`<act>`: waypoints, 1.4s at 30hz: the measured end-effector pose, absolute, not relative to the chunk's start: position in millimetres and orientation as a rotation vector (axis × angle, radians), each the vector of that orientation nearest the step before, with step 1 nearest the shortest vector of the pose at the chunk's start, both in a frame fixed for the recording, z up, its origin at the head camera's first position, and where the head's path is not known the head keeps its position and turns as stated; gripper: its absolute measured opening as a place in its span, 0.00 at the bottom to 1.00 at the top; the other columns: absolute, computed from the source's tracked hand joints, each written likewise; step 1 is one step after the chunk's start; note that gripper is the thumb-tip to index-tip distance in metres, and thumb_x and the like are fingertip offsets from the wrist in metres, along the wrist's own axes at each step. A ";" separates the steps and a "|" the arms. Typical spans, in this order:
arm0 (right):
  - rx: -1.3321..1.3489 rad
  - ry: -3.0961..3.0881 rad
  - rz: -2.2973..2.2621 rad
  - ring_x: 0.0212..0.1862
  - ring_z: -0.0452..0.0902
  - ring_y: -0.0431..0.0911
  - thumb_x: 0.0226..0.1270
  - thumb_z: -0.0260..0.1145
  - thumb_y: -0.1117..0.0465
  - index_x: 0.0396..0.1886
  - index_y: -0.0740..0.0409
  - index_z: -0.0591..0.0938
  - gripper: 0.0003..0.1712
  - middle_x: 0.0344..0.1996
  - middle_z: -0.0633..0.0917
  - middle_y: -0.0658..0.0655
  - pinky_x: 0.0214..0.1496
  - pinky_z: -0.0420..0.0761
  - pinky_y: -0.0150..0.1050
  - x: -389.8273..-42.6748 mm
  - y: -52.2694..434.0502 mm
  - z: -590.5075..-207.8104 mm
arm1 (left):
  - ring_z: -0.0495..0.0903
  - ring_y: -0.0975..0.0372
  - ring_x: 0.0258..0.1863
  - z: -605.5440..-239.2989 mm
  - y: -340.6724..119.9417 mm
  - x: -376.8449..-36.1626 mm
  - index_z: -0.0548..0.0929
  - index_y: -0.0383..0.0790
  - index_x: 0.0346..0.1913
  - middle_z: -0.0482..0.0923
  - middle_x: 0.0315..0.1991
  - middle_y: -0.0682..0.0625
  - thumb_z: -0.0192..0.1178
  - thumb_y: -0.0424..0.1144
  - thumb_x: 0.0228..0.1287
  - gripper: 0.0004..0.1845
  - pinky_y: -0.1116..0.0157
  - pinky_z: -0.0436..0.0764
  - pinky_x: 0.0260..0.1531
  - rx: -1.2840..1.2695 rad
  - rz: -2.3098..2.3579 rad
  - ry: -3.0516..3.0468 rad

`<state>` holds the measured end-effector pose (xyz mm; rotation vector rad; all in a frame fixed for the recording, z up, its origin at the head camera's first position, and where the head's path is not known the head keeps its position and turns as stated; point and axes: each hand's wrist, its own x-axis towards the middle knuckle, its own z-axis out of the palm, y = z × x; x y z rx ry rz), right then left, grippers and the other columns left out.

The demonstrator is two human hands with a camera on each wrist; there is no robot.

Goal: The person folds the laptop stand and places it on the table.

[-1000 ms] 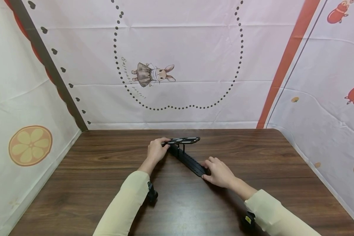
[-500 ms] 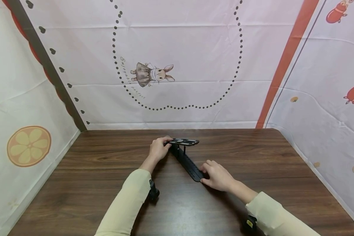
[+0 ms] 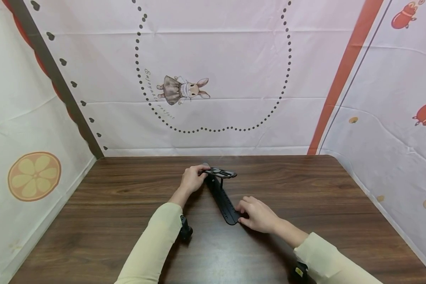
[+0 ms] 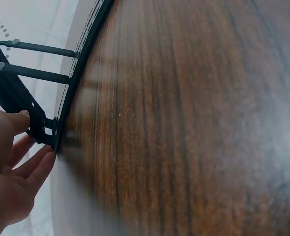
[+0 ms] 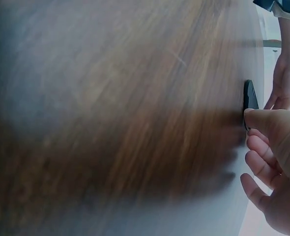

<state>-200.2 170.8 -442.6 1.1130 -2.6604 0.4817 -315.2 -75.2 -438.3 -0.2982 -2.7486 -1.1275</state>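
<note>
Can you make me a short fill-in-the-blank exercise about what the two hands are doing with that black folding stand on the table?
1. The black folding stand lies on a dark ____ table.
2. The left hand holds the stand's ____ end.
3. The right hand touches the stand's ____ end.
4. The wall cloth shows a small ____ in a dress.

Missing words: wooden; far; near; rabbit
</note>
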 end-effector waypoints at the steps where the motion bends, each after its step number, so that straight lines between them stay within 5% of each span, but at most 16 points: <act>1: 1.120 -2.655 0.477 0.34 0.71 0.40 0.50 0.72 0.59 0.34 0.54 0.79 0.12 0.31 0.78 0.49 0.34 0.73 0.33 -200.4 169.9 -443.2 | 0.80 0.57 0.46 -438.6 -75.3 -315.4 0.84 0.52 0.47 0.83 0.45 0.49 0.59 0.37 0.62 0.12 0.54 0.75 0.48 -0.303 -1.133 -2.747; 19: 1.148 -2.725 0.442 0.49 0.73 0.46 0.55 0.69 0.54 0.47 0.51 0.80 0.19 0.46 0.80 0.48 0.48 0.75 0.47 -199.6 164.3 -437.1 | 0.80 0.58 0.41 -428.6 -77.1 -306.2 0.84 0.50 0.43 0.83 0.40 0.53 0.62 0.43 0.59 0.10 0.58 0.76 0.43 -0.203 -0.986 -2.796; 42: 1.165 -2.680 0.424 0.48 0.72 0.45 0.53 0.70 0.51 0.47 0.51 0.80 0.21 0.46 0.79 0.50 0.43 0.74 0.45 -201.1 158.8 -439.0 | 0.81 0.58 0.44 -430.9 -60.5 -313.3 0.82 0.45 0.46 0.83 0.44 0.51 0.58 0.42 0.61 0.12 0.58 0.76 0.47 -0.278 -1.091 -2.761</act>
